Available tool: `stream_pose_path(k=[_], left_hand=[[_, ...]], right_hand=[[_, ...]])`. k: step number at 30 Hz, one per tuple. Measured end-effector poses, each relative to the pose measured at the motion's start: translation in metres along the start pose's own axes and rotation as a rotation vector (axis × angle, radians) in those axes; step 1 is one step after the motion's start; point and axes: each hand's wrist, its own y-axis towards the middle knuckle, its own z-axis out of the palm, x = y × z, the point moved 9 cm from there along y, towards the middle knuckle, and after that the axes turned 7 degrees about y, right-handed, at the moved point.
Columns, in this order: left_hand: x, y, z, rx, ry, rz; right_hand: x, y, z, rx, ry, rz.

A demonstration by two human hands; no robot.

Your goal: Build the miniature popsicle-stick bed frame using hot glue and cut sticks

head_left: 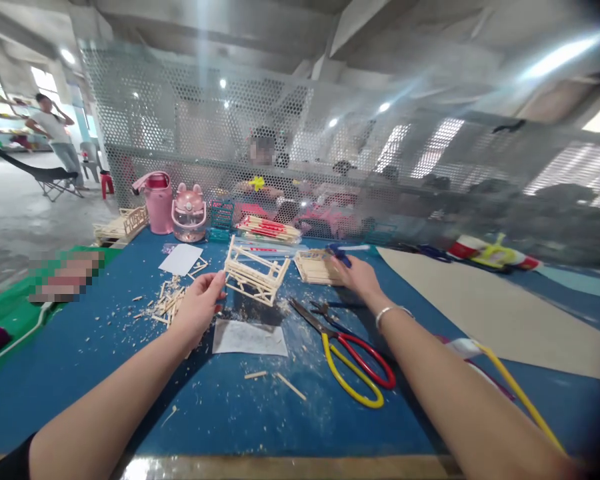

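Observation:
My left hand [200, 301] is closed on the left end of a small frame of pale wooden sticks [257, 273], thumb and fingers pinching it, so that it stands tilted above the table. My right hand [359, 275] is wrapped round a small dark-blue object [339, 255] whose kind I cannot make out. Behind and left of that hand lies a second wooden stick piece [316, 268], flat and slatted. Scissors [353, 360] with one red and one yellow handle lie between my forearms, with dark pliers [325, 313] beside the blades. A white paper slip [250, 338] lies below the frame.
Cut stick scraps [173, 300] are piled left, near a white card [181, 259]. A pink bottle [159, 203], a pink-lidded jug [189, 213] and bundled sticks [267, 229] stand or lie before a perforated metal screen [190, 127]. Beige sheet material [480, 313] covers the right side.

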Motion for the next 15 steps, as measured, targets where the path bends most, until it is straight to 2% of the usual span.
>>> stream_pose_path(k=[6,11,15], left_hand=[[0.003,0.002,0.000,-0.001,0.011,0.005],[0.002,0.001,0.000,0.003,0.008,0.008],[0.001,0.001,0.000,0.003,-0.004,0.006]], right_hand=[[-0.003,-0.007,-0.014,-0.010,0.120,0.022],[0.016,-0.017,-0.014,0.045,0.214,-0.080],[0.030,-0.028,-0.020,0.004,0.299,-0.054]])
